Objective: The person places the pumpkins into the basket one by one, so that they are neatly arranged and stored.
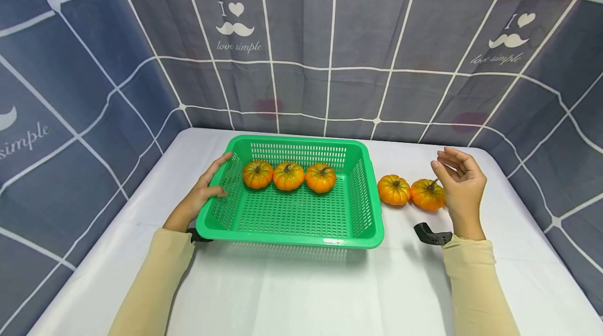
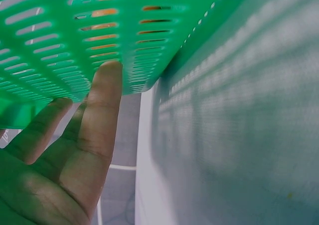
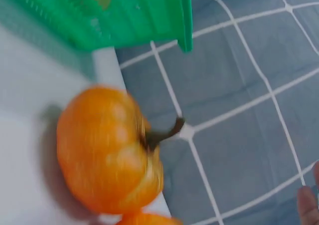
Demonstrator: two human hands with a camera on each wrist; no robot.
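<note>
A green basket [image 1: 292, 242] holds three small orange pumpkins in a row, among them one pumpkin [image 1: 321, 178] on the right. My left hand [image 1: 200, 197] grips the basket's left side, thumb over the rim; the left wrist view shows fingers [image 2: 102, 110] against the outside of the slotted wall [image 2: 55, 40]. Right of the basket, a pumpkin [image 1: 394, 190] and another pumpkin [image 1: 427, 194] sit on the table, with a sliver of orange beside my right hand [image 1: 464, 189]. That hand is raised with fingers loosely bent, nothing visible in it. A large pumpkin [image 3: 107, 150] fills the right wrist view's left side.
A white cloth covers the table [image 1: 282, 294]. Grey checked curtains [image 1: 301, 85] stand behind it and on both sides. Black wrist mounts show at both wrists, the right mount [image 1: 431, 235] near the pumpkins.
</note>
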